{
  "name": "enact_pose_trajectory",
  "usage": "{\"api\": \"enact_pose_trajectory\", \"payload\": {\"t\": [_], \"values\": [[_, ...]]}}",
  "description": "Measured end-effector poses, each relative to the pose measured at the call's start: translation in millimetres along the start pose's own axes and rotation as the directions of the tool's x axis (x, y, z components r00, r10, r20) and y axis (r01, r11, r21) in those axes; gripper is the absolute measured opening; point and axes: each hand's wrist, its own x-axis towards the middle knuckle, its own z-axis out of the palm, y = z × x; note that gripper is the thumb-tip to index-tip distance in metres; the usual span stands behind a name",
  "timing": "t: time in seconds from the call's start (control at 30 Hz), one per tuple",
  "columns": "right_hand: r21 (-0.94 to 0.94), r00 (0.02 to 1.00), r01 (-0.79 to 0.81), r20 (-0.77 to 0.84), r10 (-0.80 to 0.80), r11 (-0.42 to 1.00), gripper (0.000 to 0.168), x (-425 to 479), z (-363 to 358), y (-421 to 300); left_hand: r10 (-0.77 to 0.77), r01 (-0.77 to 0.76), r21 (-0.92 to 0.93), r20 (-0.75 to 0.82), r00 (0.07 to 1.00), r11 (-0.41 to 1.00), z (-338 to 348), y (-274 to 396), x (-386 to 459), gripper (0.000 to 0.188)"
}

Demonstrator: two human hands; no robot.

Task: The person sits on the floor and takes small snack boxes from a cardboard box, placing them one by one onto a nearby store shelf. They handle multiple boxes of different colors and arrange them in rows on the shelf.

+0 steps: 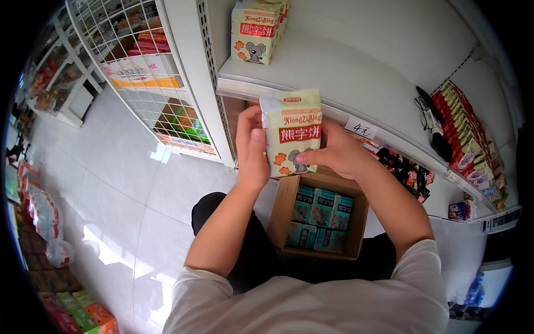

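Note:
A cream-yellow biscuit packet with a red band and a grey koala picture (294,140) is held upright between both hands, in front of the shelf's edge. My left hand (252,146) grips its left side. My right hand (340,152) grips its right side, the thumb across the lower front. Similar cream packets (253,35) stand in a row at the left end of the white shelf (333,71). Below the hands, an open cardboard box (279,213) between the knees holds several teal biscuit packets (323,208).
A handwritten price card (361,127) is on the shelf edge. Eyeglasses (424,113) and red-and-green snack packets (463,133) lie at the shelf's right. Black snack bags (406,171) are on the level below. A white wire-mesh rack side (142,75) stands at the left.

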Motion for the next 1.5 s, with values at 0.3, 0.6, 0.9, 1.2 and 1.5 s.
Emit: {"api": "enact_pose_trajectory", "payload": {"t": [0.3, 0.6, 0.9, 1.2, 1.5], "values": [[-0.115, 0.898, 0.368, -0.215, -0.384, 0.923, 0.058, 111, 14, -86, -0.043, 0.053, 0.039, -0.229, 0.972, 0.998, -22, -15, 17, 0.047], [-0.647, 0.726, 0.308, -0.313, -0.612, 0.697, 0.054, 161, 26, -57, -0.154, 0.169, 0.102, -0.139, 0.978, 0.98, -11, -13, 13, 0.038], [-0.844, 0.752, 0.09, -0.29, -0.592, 0.528, 0.056, 142, 25, -68, -0.198, 0.211, 0.117, -0.111, 0.974, 0.971, -11, -16, 12, 0.037], [-0.899, 0.648, 0.304, -0.046, -0.76, 0.314, 0.033, 82, -5, -51, -0.258, 0.255, 0.111, 0.008, 0.966, 0.96, -1, -31, 2, 0.016], [-0.903, 0.722, 0.379, 0.154, -0.675, 0.2, 0.012, -86, -55, 45, -0.289, -0.029, 0.659, 0.369, 0.883, 0.752, 36, -40, -33, 0.008]]}}
